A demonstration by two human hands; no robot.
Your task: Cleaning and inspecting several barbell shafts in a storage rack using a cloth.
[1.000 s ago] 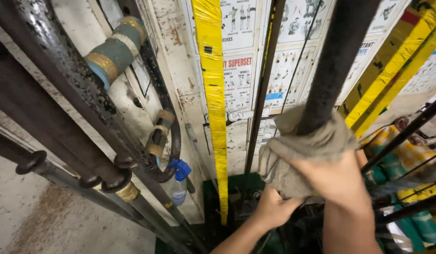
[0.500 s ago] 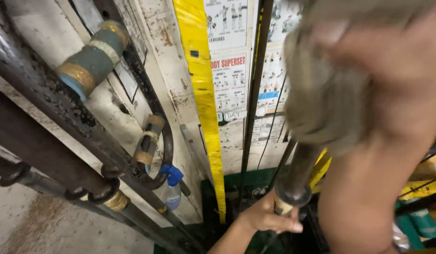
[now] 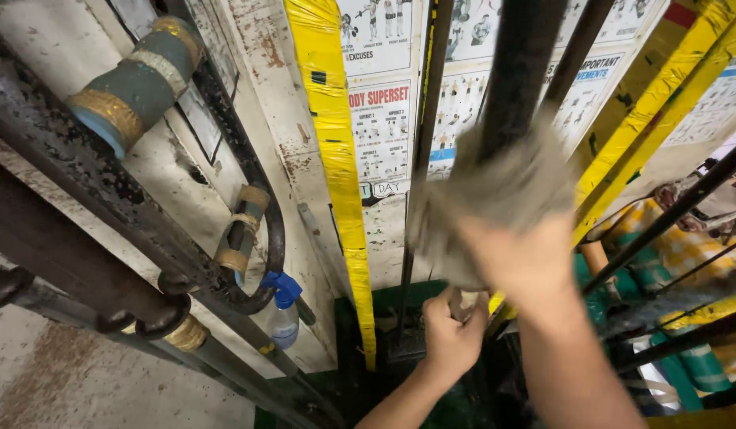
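The right hand (image 3: 517, 262) clenches a soft grey rag (image 3: 495, 199) round the upright dark steel bar (image 3: 520, 71) right of centre — rigid, likely heavy and slick — while the left hand (image 3: 451, 334) grips its lower end, the steadier hold.

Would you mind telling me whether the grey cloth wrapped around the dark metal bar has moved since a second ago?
Yes. The right hand has slid the grey cloth up the dark metal bar, away from the left hand gripping its lower end.

Right hand (image 3: 527, 254) and cloth (image 3: 495, 199) blurred.
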